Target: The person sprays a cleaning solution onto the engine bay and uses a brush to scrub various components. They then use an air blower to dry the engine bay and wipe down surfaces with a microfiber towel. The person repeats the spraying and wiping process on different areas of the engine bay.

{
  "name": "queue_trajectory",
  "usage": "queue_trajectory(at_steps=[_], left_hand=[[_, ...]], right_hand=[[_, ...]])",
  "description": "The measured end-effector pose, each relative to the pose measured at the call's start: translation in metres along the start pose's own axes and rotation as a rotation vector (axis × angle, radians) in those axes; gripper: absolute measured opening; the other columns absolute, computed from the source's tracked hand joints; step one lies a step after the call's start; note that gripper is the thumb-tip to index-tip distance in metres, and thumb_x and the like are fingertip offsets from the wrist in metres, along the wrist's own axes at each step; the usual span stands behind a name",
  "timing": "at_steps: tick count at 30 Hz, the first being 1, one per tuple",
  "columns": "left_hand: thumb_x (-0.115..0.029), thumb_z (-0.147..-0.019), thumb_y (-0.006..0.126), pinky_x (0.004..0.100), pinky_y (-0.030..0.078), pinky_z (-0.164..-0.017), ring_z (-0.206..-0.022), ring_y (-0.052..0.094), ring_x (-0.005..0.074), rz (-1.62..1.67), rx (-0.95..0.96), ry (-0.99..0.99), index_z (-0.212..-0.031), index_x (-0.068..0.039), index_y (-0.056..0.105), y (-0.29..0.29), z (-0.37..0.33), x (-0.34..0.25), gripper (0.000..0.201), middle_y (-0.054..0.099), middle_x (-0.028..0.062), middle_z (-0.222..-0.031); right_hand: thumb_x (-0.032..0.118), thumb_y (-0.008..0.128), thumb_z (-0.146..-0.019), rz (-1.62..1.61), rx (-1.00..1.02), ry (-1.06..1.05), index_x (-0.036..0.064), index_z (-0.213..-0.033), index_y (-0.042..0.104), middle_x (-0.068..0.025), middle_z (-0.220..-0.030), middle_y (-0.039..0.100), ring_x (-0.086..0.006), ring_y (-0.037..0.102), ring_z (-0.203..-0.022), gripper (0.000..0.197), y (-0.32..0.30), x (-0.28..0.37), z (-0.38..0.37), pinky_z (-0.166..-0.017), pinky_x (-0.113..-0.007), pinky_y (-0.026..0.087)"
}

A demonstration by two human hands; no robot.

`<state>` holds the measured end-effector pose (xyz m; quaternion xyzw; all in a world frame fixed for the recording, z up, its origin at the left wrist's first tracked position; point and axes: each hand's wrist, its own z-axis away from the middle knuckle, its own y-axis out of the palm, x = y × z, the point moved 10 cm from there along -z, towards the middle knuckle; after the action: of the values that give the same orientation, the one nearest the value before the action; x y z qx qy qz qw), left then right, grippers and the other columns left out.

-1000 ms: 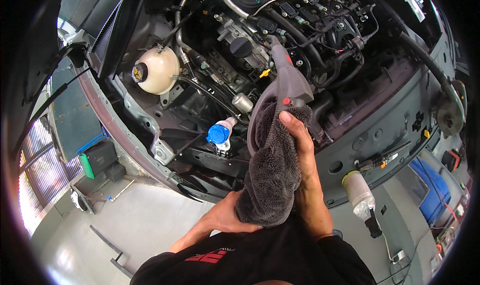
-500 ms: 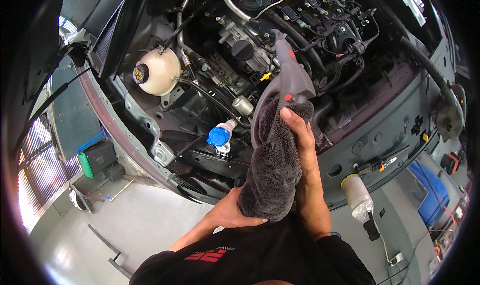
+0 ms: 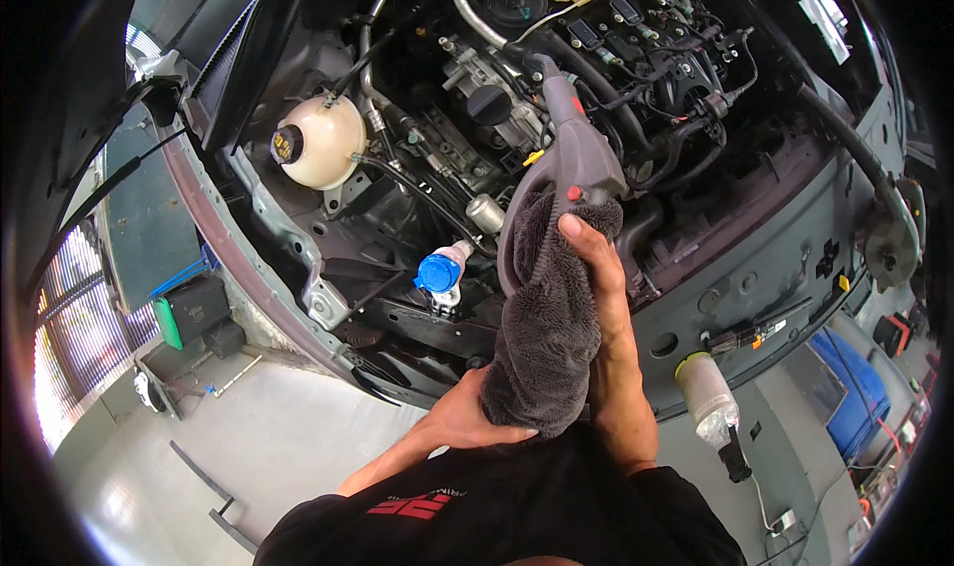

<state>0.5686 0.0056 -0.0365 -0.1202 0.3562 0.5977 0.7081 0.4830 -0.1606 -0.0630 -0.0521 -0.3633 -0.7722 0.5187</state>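
A grey nozzle gun [image 3: 584,159] with a red button and a tapered tip points forward over the engine [image 3: 497,109]. Dark grey microfibre cloth [image 3: 547,337] is draped over its rear part and hides most of the handle. My right hand [image 3: 601,268] is closed round the gun's cloth-covered handle from the right, thumb up just behind the button. At the near end, my left hand [image 3: 467,412] grips the bunched cloth; what lies inside it there is hidden. The gun's tip is above a cluster of hoses, close to a black round cap [image 3: 489,105].
Left of the gun are a cream coolant tank [image 3: 328,144] and a blue-capped filler neck [image 3: 437,270]. A yellow dipstick handle [image 3: 534,158] sits beside the gun. On the right, a clear bottle [image 3: 708,397] hangs by the grey body panel [image 3: 725,293]. Black hoses cross the bay.
The engine bay has shifted slightly right in view, while both hands and the gun stay nearly in place. The gun now covers more of the yellow dipstick handle. Both grips are unchanged.
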Motion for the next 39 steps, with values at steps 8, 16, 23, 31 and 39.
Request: queue_trajectory(at_steps=[8, 16, 23, 31, 39], left_hand=[[-0.027, -0.073, 0.087, 0.0401, 0.046, -0.108, -0.121, 0.064, 0.0268, 0.001, -0.003, 0.021, -0.134, 0.006, 0.055, 0.000, -0.002, 0.004, 0.077, 0.069, 0.0176, -0.125], [-0.027, -0.072, 0.089, 0.0401, 0.047, -0.108, -0.121, 0.064, 0.0259, 0.047, -0.034, 0.046, -0.134, 0.007, 0.055, -0.006, -0.004, 0.009, 0.078, 0.068, 0.0174, -0.127], [-0.015, -0.071, 0.091, 0.0371, 0.045, -0.109, -0.119, 0.062, 0.0193, 0.094, -0.059, 0.045, -0.132, 0.005, 0.058, -0.011, -0.003, 0.003, 0.072, 0.068, 0.0126, -0.126], [-0.017, -0.070, 0.092, 0.0376, 0.045, -0.108, -0.118, 0.063, 0.0197, 0.109, 0.027, -0.002, -0.133, 0.005, 0.057, 0.000, 0.005, 0.001, 0.075, 0.068, 0.0132, -0.126], [-0.019, -0.074, 0.088, 0.0378, 0.046, -0.108, -0.119, 0.064, 0.0217, 0.108, 0.006, 0.100, -0.134, 0.005, 0.056, -0.009, 0.004, -0.004, 0.072, 0.068, 0.0145, -0.128]], right_hand=[[0.037, 0.077, -0.085, 0.035, -0.035, 0.039, -0.0017, -0.114, 0.067, -0.0071, -0.093, 0.069, -0.0163, 0.067, -0.079, 0.049, 0.010, 0.000, 0.003, -0.075, -0.030, 0.053], [0.037, 0.078, -0.085, 0.095, -0.078, 0.039, -0.0034, -0.117, 0.067, -0.0089, -0.099, 0.069, -0.0157, 0.067, -0.086, 0.052, 0.009, -0.005, -0.007, -0.080, -0.030, 0.052], [0.034, 0.079, -0.086, 0.062, -0.034, 0.053, -0.0038, -0.115, 0.067, -0.0091, -0.099, 0.069, -0.0157, 0.067, -0.086, 0.049, 0.021, -0.007, -0.008, -0.080, -0.029, 0.053], [0.031, 0.075, -0.089, 0.126, 0.001, 0.080, -0.0035, -0.110, 0.068, -0.0074, -0.094, 0.070, -0.0145, 0.067, -0.081, 0.041, 0.027, -0.001, 0.007, -0.075, -0.029, 0.053], [0.032, 0.075, -0.090, 0.171, 0.050, 0.053, -0.0048, -0.108, 0.069, -0.0073, -0.091, 0.070, -0.0136, 0.066, -0.078, 0.041, 0.040, -0.004, -0.002, -0.075, -0.029, 0.052]])
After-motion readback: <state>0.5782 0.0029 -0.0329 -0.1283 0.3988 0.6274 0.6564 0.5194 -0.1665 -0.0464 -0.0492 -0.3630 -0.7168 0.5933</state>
